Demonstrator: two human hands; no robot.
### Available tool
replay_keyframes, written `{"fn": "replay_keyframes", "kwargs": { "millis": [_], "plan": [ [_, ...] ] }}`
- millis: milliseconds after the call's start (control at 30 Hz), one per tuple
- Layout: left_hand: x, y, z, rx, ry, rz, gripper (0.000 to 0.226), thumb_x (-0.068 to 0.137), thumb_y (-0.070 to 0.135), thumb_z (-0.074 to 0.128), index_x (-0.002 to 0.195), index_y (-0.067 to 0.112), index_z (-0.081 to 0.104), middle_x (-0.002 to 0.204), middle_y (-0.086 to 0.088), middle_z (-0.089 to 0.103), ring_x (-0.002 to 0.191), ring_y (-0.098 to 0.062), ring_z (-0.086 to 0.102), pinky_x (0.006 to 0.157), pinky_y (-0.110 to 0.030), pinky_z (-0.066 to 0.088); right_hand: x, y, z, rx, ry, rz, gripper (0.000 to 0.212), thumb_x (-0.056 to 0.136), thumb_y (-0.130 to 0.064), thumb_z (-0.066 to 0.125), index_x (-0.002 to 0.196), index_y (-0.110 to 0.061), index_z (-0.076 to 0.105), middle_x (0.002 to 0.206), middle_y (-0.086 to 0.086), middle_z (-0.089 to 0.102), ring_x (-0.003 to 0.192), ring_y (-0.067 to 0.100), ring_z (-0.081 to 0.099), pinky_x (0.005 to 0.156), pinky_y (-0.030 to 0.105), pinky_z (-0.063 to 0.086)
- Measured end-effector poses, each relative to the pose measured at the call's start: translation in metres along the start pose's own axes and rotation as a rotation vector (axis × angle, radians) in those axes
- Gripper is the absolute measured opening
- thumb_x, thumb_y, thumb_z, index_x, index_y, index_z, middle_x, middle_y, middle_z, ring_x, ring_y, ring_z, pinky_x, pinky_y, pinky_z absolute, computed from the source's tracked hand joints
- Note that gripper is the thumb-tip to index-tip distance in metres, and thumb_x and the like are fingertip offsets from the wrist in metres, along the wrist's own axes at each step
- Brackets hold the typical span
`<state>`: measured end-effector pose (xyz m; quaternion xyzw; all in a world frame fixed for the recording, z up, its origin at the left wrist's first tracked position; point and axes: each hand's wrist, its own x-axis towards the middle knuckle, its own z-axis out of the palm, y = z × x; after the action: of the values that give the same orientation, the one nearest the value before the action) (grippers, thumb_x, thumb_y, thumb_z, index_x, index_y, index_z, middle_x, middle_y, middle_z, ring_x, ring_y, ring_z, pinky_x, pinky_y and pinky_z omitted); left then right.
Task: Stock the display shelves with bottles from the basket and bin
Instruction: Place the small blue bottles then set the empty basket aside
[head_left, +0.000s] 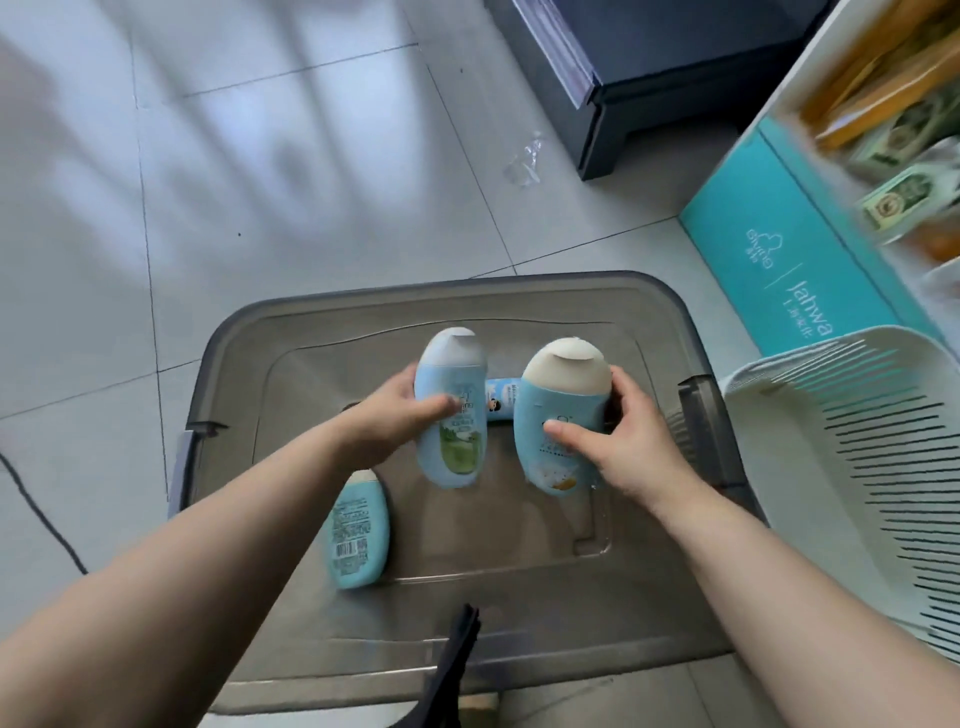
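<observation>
Bottles are in both of my hands, and I am holding them up over the grey bin (467, 291). My left hand (405, 415) is wrapping round the blue bottle with the green picture (452, 457), with my thumb lying on the front. My right hand (623, 447) is gripping the blue bottle with the yellow picture (550, 405), with my thumb on the front and my fingers curling behind it. Both bottles are pointing their pale caps away from me and are sitting side by side, close but not touching. A third blue bottle (356, 535) is lying flat on the bottom of the bin, back label up, just under my left arm. A small blue tube (501, 402) is lying in the bin, showing between the two bottles that I am holding. The bin is sitting on the tiled floor (260, 156). The white basket (857, 441) with long slits is standing just beside the bin on my right. Past the basket, a teal panel (779, 234) with white letters is running along under the white display shelf (810, 57), where some blurry packs (904, 197) are sitting. A scrap of clear plastic (524, 166) is lying on the floor beyond the bin.
</observation>
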<state>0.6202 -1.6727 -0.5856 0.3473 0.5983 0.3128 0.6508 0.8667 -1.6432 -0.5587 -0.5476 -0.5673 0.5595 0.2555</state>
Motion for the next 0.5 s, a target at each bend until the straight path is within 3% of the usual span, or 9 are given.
{"fn": "replay_keyframes", "kwargs": {
  "millis": [67,167,233,367,500],
  "plan": [
    [-0.023,0.028,0.018,-0.227,-0.144,0.042,0.051,0.077,0.023,0.063,0.122,0.001,0.05,0.106,-0.018,0.068,0.094,-0.029,0.068,0.075,-0.036,0.056,-0.017,-0.024,-0.016,0.072,0.005,-0.022,0.044,0.068,-0.018,0.083,0.105,-0.02,0.059,0.1,-0.001,0.07,0.095,0.014,0.065,0.081,0.028,0.053],
    [-0.047,0.067,0.044,-0.363,-0.242,0.055,0.059,0.073,0.032,0.066,0.122,0.003,0.052,0.105,-0.016,0.069,0.093,-0.028,0.068,0.078,-0.039,0.056,-0.05,-0.059,-0.041,0.232,0.04,-0.052,0.04,0.064,-0.026,0.075,0.1,-0.018,0.059,0.094,-0.002,0.07,0.086,0.006,0.067,0.072,0.022,0.054],
    [-0.061,0.089,0.061,-0.353,-0.258,0.069,0.063,0.072,0.034,0.066,0.125,0.003,0.05,0.105,-0.016,0.069,0.093,-0.029,0.068,0.079,-0.04,0.056,-0.074,-0.078,-0.06,0.317,0.083,-0.069,0.039,0.063,-0.023,0.072,0.1,-0.017,0.059,0.09,-0.003,0.071,0.082,0.005,0.068,0.067,0.019,0.053],
    [-0.087,0.129,0.104,-0.273,-0.304,0.12,0.048,0.08,0.029,0.057,0.12,0.003,0.052,0.099,-0.016,0.069,0.085,-0.026,0.069,0.074,-0.039,0.057,-0.124,-0.1,-0.103,0.369,0.141,-0.088,0.045,0.064,-0.02,0.072,0.107,-0.015,0.059,0.093,-0.001,0.072,0.088,0.011,0.068,0.07,0.021,0.054],
    [-0.112,0.166,0.156,-0.148,-0.415,0.195,0.069,0.059,0.041,0.085,0.112,0.007,0.058,0.097,-0.014,0.07,0.087,-0.026,0.069,0.071,-0.036,0.057,-0.173,-0.111,-0.147,0.351,0.206,-0.131,0.044,0.063,-0.019,0.073,0.105,-0.019,0.06,0.091,-0.005,0.072,0.088,0.01,0.067,0.071,0.021,0.053]
  ]
}}
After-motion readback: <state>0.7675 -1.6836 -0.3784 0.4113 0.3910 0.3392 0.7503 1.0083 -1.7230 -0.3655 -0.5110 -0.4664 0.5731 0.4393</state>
